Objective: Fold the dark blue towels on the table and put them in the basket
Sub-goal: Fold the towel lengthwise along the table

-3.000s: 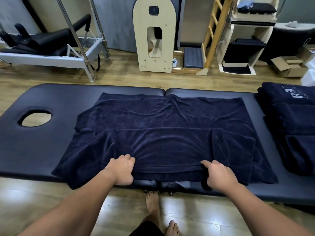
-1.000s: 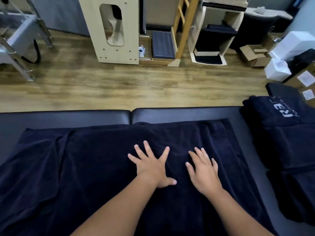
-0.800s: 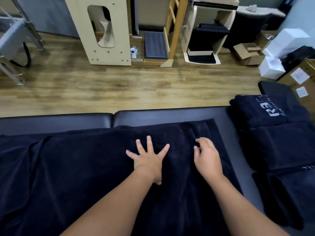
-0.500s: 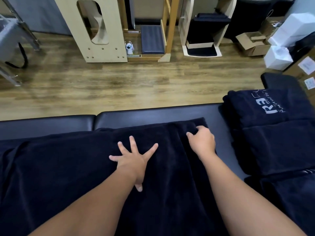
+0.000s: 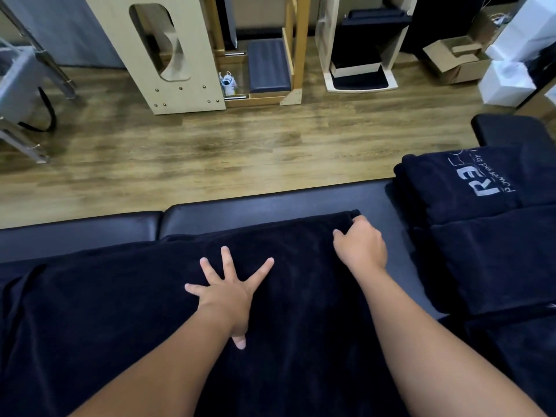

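fingers (image 5: pixel 341 236) of the right hand (image 5: pixel 361 248) curled over the far right corner of the dark blue terry towel (image 5: pixel 120 311), pinching that corner at the edge nearest the floor side. fingers of the left hand (image 5: pixel 224 288) straight and splayed wide, palm flat, pressing the cloth near its middle, holding nothing.

towel spread across the padded black vinyl worktop (image 5: pixel 270 206), draped toward the near edge, with loose wrinkles at the left. stack of folded dark blue towels with white lettering (image 5: pixel 469 188) just beside, at the right end of the same worktop. basket not in view.

likely step: taking the right end across for a crosswise fold. to do it well:

- keep the flat palm as an anchor, so that the middle stays put while the corner lifts.
- grip both layers at the corner, if layers there are; cannot tell from here how many lie under the pinch.
- lift low and carry straight left, matching edge to edge rather than dragging.
- watch the far edge for skew; thick terry slides little on vinyl but bunches easily.
- smooth the left wrinkles before pressing the crease, or else lumps get folded in.
- mind the near overhang, heavy enough to pull the whole cloth off.
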Demonstrator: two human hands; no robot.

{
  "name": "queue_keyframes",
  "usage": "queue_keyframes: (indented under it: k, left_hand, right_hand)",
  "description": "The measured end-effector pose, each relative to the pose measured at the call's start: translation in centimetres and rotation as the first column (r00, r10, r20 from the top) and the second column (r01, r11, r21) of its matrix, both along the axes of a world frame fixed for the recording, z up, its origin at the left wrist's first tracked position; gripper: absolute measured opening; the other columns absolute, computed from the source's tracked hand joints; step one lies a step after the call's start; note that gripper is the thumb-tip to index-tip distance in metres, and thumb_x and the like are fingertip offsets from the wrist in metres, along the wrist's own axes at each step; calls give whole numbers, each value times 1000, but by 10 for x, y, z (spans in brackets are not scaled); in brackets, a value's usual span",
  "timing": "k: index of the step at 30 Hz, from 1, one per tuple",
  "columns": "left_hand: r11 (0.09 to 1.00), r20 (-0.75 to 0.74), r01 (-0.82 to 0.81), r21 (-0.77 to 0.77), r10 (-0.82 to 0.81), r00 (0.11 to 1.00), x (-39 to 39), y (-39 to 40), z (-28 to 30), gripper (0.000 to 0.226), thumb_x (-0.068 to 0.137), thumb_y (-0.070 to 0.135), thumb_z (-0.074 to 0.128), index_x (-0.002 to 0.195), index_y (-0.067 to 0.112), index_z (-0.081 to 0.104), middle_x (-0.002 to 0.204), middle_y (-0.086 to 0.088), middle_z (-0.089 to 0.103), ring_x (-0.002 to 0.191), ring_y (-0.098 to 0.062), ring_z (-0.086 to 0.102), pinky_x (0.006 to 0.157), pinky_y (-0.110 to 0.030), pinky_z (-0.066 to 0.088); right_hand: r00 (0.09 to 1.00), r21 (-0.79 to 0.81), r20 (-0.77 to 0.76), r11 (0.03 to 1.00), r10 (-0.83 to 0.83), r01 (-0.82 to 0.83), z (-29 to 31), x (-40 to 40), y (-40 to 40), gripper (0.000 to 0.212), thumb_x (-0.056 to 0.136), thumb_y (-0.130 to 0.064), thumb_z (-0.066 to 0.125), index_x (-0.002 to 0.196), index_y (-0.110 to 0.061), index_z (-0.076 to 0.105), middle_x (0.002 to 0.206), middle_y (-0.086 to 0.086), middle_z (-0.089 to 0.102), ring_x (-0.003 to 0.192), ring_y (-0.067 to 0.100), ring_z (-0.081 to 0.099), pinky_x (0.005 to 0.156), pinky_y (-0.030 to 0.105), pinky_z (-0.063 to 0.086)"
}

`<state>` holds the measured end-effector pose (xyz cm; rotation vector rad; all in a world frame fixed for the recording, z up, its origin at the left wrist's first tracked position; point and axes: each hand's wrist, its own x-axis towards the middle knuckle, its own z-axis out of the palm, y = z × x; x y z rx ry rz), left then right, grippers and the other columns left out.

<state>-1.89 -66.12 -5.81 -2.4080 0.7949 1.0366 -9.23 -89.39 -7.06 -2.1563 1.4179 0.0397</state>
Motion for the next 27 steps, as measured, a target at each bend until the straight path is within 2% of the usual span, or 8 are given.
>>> queue_keyframes:
  k: [3, 6, 8, 11, 15, 21, 24, 27]
  left_hand:
    - [1000, -15, -11, -11, 11, 1000, 1, 0, 3, 160, 63, 37, 96, 120, 62, -51, 137, -25, -59, 137, -66, -26, 109, -81, 14]
    - [993, -8, -7, -119, 6, 1000, 0, 8, 3, 151, 68, 40, 91, 127, 63, -46, 143, -16, -58, 141, -55, -33, 112, -77, 4]
    - [979, -2, 0, -204, 0, 1000, -2, 11, 1, 142, 71, 50, 85, 131, 62, -43, 146, -10, -56, 142, -46, -38, 112, -78, 2]
    - [961, -24, -34, -275, 29, 999, -2, 4, -4, 123, 72, 77, 68, 138, 63, -35, 152, -7, -50, 144, -44, -37, 110, -80, 5]
    - [973, -21, -59, -222, 56, 998, -1, -18, -10, 128, 62, 86, 69, 136, 67, -34, 149, -13, -53, 140, -55, -35, 104, -85, 8]
    - [984, 0, -62, -169, 63, 998, -1, -27, -9, 134, 56, 85, 73, 134, 67, -34, 150, -17, -51, 140, -60, -30, 103, -85, 12]
    - [985, 3, -55, -164, 56, 998, -1, -26, -5, 130, 60, 86, 69, 136, 66, -34, 151, -17, -49, 141, -59, -28, 105, -83, 12]
    - [989, 60, -31, -143, 40, 997, -9, -26, -3, 120, 72, 84, 61, 141, 59, -34, 155, -20, -42, 144, -59, -22, 110, -79, 8]
  right_hand:
    - [1000, -12, 22, 1000, -8, 8, 3, 7, -4, 38, 100, -30, 60, 134, -13, 57, 129, 10, 63, 118, 33, 58, 84, 37, 45]
    - [991, -102, 118, 992, -64, 76, 8, 12, -22, 26, 101, -27, 57, 121, -11, 62, 119, 11, 64, 107, 33, 59, 80, 37, 45]
    - [991, -130, 117, 988, -64, 79, 7, 13, -31, 22, 102, -27, 56, 113, -9, 62, 112, 10, 64, 97, 30, 57, 73, 35, 42]
    - [1000, -83, 8, 997, 2, -2, -2, 10, -34, 30, 103, -32, 54, 122, -10, 58, 116, 12, 65, 106, 33, 59, 74, 35, 41]
    - [995, -109, -23, 989, 98, -100, -4, -6, -20, 37, 103, -37, 47, 131, -12, 47, 114, 13, 65, 104, 38, 62, 71, 38, 41]
    - [987, -148, 12, 977, 159, -155, -17, -68, 14, 54, 95, -15, 47, 147, -14, 32, 107, 10, 65, 90, 34, 62, 68, 38, 41]
    - [988, -168, 115, 983, 98, -78, -19, -83, 2, 45, 101, -23, 54, 143, -14, 40, 109, 14, 66, 98, 38, 63, 70, 39, 40]
    - [983, -85, 159, 993, 90, -77, -11, -92, -4, 48, 102, -41, 52, 142, -17, 44, 104, 16, 69, 103, 41, 62, 79, 43, 46]
